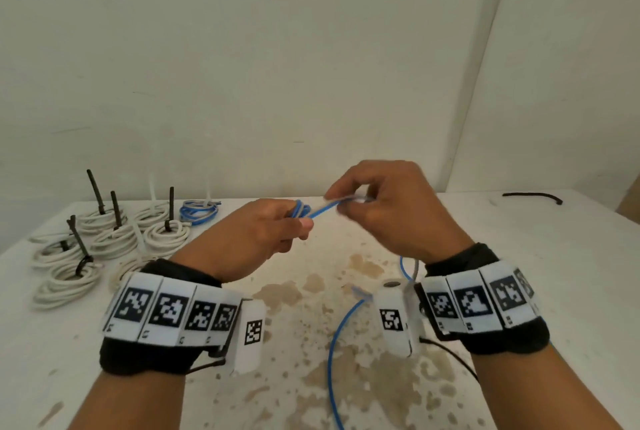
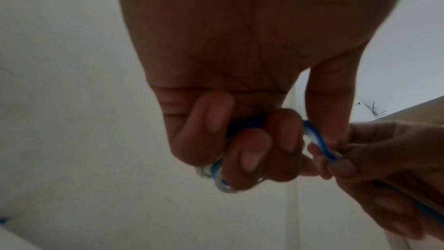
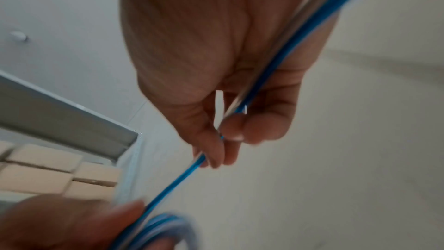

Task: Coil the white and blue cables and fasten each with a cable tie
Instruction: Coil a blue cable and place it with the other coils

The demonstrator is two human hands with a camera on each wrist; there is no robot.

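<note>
My left hand (image 1: 277, 225) is held above the table and grips a small coil of blue cable (image 1: 300, 210) in its curled fingers (image 2: 250, 151). From that coil the blue cable (image 1: 322, 208) runs right into my right hand (image 1: 349, 203), which pinches it between thumb and fingertips (image 3: 216, 149). The loose rest of the blue cable (image 1: 337, 329) hangs past my right wrist and trails down over the table toward the near edge. In the right wrist view the cable (image 3: 173, 183) stretches taut down to the coil (image 3: 165, 229).
Several tied white cable coils (image 1: 104, 239) lie at the table's left, with black tie tails standing up. A tied blue coil (image 1: 199, 211) lies behind them. A black cable tie (image 1: 533, 197) lies at the far right. The white table (image 1: 519, 291) is stained brown in the middle.
</note>
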